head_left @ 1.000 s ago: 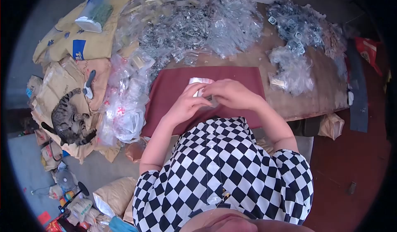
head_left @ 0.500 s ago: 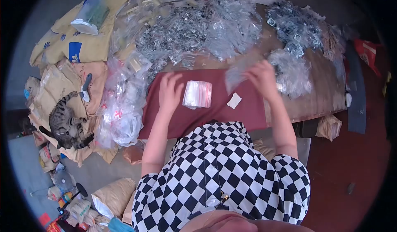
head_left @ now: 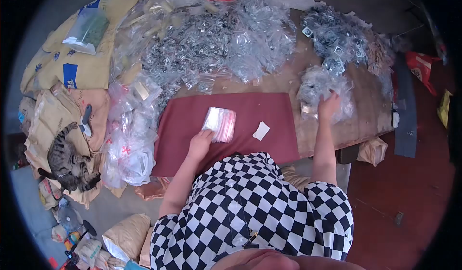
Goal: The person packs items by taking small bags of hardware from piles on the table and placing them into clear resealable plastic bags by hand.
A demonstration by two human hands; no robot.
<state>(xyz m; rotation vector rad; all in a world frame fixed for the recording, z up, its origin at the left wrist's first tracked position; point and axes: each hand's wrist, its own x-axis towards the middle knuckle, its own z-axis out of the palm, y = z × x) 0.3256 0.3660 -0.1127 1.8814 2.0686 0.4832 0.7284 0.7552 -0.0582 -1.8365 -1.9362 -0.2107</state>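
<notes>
On a dark red cloth (head_left: 250,111) lies a stack of clear zip bags (head_left: 222,125) with pink-red edges. My left hand (head_left: 200,143) is at the lower left corner of the stack, its fingertips pressed together there; whether they grip a bag is too small to tell. A small white paper piece (head_left: 261,130) lies right of the stack. Out to the right, my right hand (head_left: 329,105) reaches onto a pile of clear plastic bags (head_left: 313,85), fingers apart, with nothing visibly held.
Bagged metal parts (head_left: 192,41) heap along the back, with more bagged parts (head_left: 337,39) at back right. Plastic bags (head_left: 130,145) line the cloth's left side. A cat (head_left: 67,159) lies on brown paper sacks, near a grey-handled tool (head_left: 86,118).
My hands parted from the middle, leaving the bag stack and white paper on the cloth. My right hand moved right to the plastic pile; the clear bag near it is no longer distinct. My left touches the stack.
</notes>
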